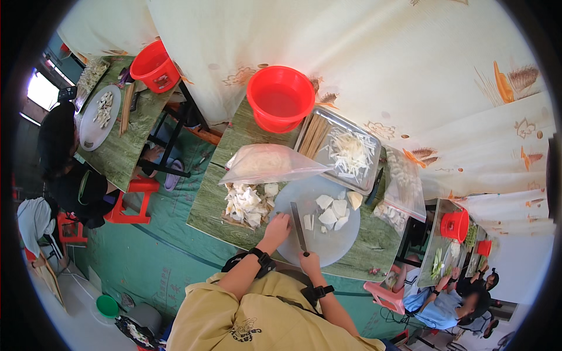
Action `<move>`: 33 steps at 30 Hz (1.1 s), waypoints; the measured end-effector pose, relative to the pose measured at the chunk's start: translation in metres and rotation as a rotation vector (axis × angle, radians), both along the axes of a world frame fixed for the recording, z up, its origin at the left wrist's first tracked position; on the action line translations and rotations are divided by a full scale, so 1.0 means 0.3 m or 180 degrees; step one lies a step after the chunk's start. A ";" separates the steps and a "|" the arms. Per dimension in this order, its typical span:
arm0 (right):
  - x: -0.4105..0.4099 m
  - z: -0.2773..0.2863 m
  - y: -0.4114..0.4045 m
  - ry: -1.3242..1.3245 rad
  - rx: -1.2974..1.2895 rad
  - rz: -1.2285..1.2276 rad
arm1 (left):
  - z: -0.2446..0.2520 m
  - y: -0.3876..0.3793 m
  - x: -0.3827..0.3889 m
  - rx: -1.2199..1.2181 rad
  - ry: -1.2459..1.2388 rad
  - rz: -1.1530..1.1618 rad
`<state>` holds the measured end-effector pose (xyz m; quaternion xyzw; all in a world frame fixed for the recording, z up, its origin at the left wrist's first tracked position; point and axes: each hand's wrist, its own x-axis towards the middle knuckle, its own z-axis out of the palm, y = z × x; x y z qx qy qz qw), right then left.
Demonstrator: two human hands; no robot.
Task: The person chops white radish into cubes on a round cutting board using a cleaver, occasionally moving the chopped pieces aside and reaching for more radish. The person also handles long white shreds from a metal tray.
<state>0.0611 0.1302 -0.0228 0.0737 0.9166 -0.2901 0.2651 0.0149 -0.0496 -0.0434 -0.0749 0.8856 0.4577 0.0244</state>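
My right hand [311, 262] grips the dark handle of a kitchen knife [298, 227], its blade pointing away from me over a round translucent cutting board [287, 245]. At the board's left edge my left hand [276, 228] rests with curled fingers, just left of the blade; whether anything is under the fingers is hidden. Right of the blade lie white vegetable chunks [333, 210] and a few cut sticks [309, 222]. A yellowish chunk [354, 200] sits by the board's upper right edge. Left of the board is a heap of white peelings or scraps [248, 205].
Behind the board are a clear plastic bag [272, 162], a red bucket [281, 98] and a metal tray [371, 186] with bamboo skewers [314, 136] and white strips [351, 151]. A dark-handled tool [375, 188] and bagged white pieces [401, 175] lie right. People work at neighbouring tables.
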 end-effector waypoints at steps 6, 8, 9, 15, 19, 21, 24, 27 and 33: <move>0.006 0.013 0.016 0.0312 -0.0095 -0.0222 | 0.006 -0.013 0.007 0.0231 0.0058 -0.0071; 0.004 0.019 0.021 0.0287 -0.0147 -0.0086 | 0.013 -0.019 0.014 0.0479 -0.0004 0.0125; 0.001 0.032 0.014 0.0265 -0.0194 0.0048 | 0.016 -0.024 0.018 0.0476 -0.0010 0.0128; 0.014 0.032 -0.019 0.0212 -0.0344 0.0149 | 0.047 -0.040 0.024 0.0465 0.0121 0.0240; 0.013 0.024 -0.027 0.0137 -0.0298 0.0144 | 0.037 -0.050 0.032 0.0415 0.0116 0.0213; 0.014 0.022 -0.027 0.0119 -0.0215 0.0171 | 0.034 -0.055 0.037 0.0407 0.0092 0.0195; 0.021 -0.004 -0.024 0.0182 -0.0045 0.0411 | 0.035 -0.057 0.039 0.0388 0.0063 0.0137; 0.026 -0.007 -0.041 0.0150 0.0106 0.0284 | 0.030 -0.049 0.035 0.0358 0.0060 0.0091; 0.017 -0.006 -0.036 0.0152 0.0086 0.0211 | -0.014 0.030 0.038 0.0147 0.0240 -0.0034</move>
